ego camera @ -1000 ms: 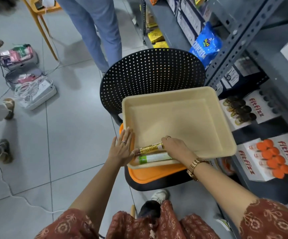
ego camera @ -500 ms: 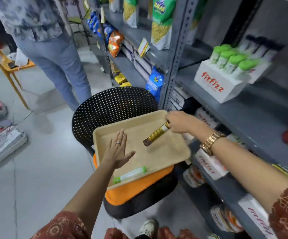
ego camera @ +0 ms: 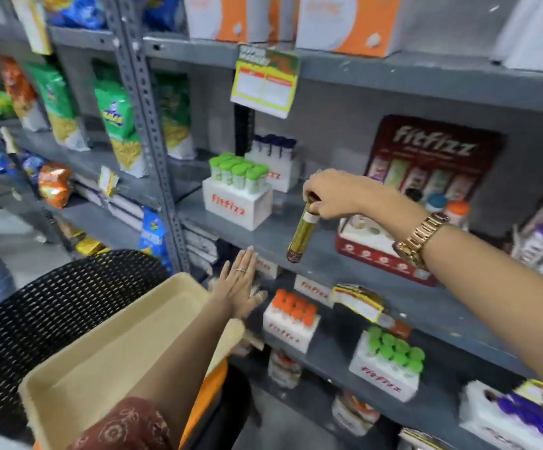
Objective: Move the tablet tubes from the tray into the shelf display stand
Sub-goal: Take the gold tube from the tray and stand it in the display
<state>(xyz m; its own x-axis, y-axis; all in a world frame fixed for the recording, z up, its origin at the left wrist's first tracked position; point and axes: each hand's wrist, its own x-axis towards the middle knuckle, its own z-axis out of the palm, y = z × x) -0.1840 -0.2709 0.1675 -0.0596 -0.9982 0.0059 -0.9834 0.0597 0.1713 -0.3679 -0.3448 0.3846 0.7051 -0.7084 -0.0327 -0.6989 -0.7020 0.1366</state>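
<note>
While the right hand (ego camera: 330,194) pinches a gold tablet tube (ego camera: 303,233) by its cap, hanging above the grey shelf (ego camera: 296,245) beside the red display stand (ego camera: 383,254), the left hand (ego camera: 236,287) spreads flat, empty, past the beige tray (ego camera: 78,381).

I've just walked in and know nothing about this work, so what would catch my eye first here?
Most striking is the right hand held out before the grey shelf, holding a gold tablet tube by its top so it hangs nearly upright. Behind it stand the red display stand and a white box of green-capped tubes. Lower left, the open left hand hovers over the far end of the beige tray.
</note>
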